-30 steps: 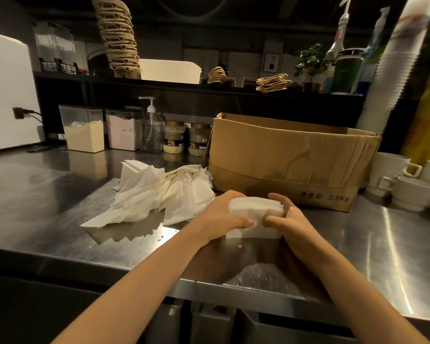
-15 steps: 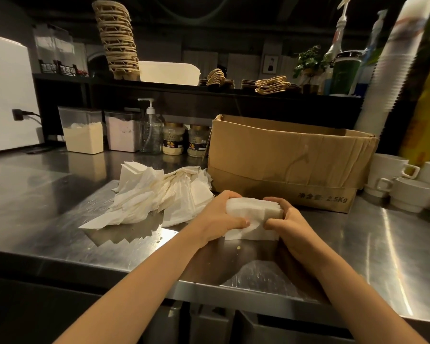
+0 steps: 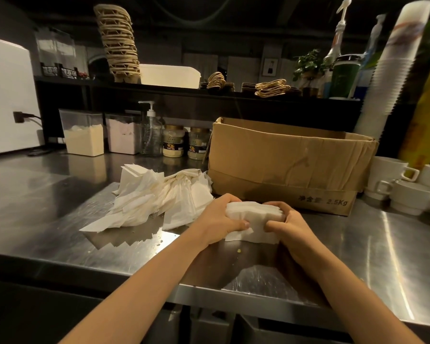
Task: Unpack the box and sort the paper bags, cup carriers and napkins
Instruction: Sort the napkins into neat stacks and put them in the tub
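Observation:
A stack of white napkins (image 3: 255, 220) stands on the steel counter (image 3: 60, 207), squeezed between both hands. My left hand (image 3: 219, 218) grips its left side with the thumb on the front. My right hand (image 3: 287, 223) grips the right side, fingers curled over the top edge. Just behind stands the open brown cardboard box (image 3: 288, 162); its inside is hidden. A loose heap of white napkins and pale paper bags (image 3: 157, 197) lies to the left. Brown cup carriers (image 3: 119, 43) tower on the dark shelf. Flat brown paper bags with twisted handles (image 3: 272, 87) lie further right on that shelf.
White cups (image 3: 405, 182) crowd the counter right of the box, under a tall column of paper cups (image 3: 392, 68). Powder containers (image 3: 85, 135), a pump bottle (image 3: 150, 131) and two jars (image 3: 173, 144) line the back. The counter's front edge runs just below my wrists.
Both hands have pressed tighter on the napkin stack; my right thumb has come round onto its front and the top sheets have bunched and fanned slightly.

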The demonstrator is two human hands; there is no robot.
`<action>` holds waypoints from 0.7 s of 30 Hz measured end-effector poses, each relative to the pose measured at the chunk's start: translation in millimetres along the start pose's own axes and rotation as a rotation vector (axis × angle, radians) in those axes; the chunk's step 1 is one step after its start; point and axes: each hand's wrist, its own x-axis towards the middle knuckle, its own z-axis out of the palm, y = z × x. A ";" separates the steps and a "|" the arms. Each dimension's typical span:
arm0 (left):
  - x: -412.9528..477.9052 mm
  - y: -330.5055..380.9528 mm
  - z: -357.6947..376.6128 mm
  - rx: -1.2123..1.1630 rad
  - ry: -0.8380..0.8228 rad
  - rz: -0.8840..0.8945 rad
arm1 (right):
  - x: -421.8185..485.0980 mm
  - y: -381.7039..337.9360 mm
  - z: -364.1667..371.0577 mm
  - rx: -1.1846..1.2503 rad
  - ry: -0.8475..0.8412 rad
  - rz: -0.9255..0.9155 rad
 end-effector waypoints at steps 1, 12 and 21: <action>-0.3 0.4 0.2 0.000 0.009 0.010 | -0.3 0.2 -0.2 0.010 0.009 -0.012; 0.7 -1.1 -0.7 -0.031 -0.014 -0.020 | 2.3 2.9 -1.0 -0.010 -0.010 -0.001; 0.5 1.6 -0.3 -0.217 0.020 -0.089 | -5.6 -4.1 -2.4 0.104 -0.014 0.038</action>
